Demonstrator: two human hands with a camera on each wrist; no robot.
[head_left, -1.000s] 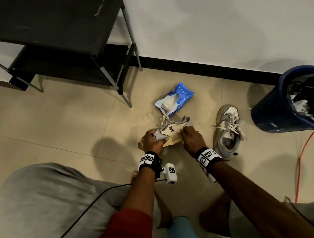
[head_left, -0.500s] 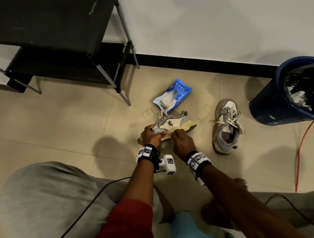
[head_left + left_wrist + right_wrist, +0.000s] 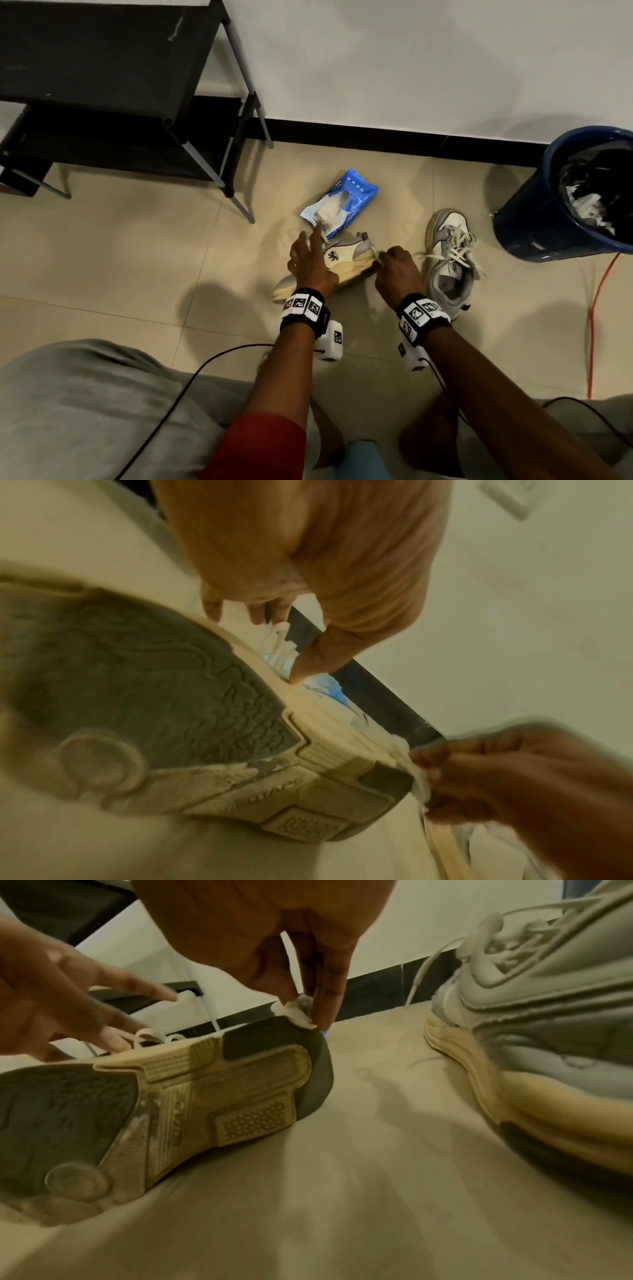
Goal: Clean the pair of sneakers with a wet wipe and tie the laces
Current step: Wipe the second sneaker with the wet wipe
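Observation:
One cream and grey sneaker (image 3: 342, 265) lies on its side on the floor, its sole (image 3: 205, 1091) facing me. My left hand (image 3: 313, 241) rests over its upper with fingers straight, fingertips (image 3: 113, 1039) by the laces. At the heel, my right hand (image 3: 383, 257) pinches a small crumpled white wet wipe (image 3: 299, 1012) against the sole's edge. The second sneaker (image 3: 448, 260) stands upright to the right of it, laces loose. A blue wipe pack (image 3: 342, 202) lies open just beyond the first sneaker.
A blue bin (image 3: 548, 212) with a black liner stands at the far right, an orange cable (image 3: 596, 308) running below it. A black metal shelf (image 3: 120, 102) occupies the far left against the wall. My knees border the near floor.
My left hand has let go of the sneaker's toe and straightened its fingers over the upper. The sneaker now lies on the floor. My right hand slid the wipe to the heel.

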